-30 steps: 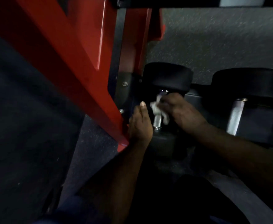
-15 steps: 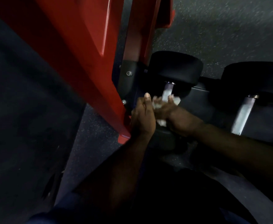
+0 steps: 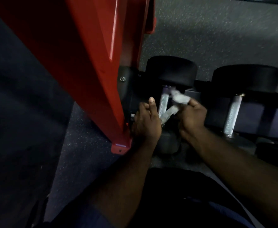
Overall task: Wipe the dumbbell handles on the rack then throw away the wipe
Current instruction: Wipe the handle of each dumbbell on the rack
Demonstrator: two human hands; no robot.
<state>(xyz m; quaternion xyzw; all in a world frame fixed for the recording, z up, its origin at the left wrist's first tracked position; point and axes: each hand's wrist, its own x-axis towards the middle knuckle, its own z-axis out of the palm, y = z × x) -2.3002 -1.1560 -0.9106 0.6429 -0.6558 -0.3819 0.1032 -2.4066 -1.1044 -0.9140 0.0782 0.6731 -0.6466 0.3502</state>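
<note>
Knurled steel handle (image 3: pixel 163 105) of the 1st dumbbell (image 3: pixel 171 71) runs approx 12-to-6, between both hands. R hand (image 3: pixel 192 116), at its 3 o'clock, pinches the white wipe (image 3: pixel 179 99) in curled fingers; a strip of it trails twd 7, down to the handle's low end. L hand (image 3: pixel 146 120), at 9, is curled w/ one digit up; can't tell if it grips the strip's end. Next handle (image 3: pixel 232 116) lies at 3 of the R hand, roughly parallel, so R looks nearer for it. Red rack post (image 3: pixel 93 63) crowds the L side.
</note>
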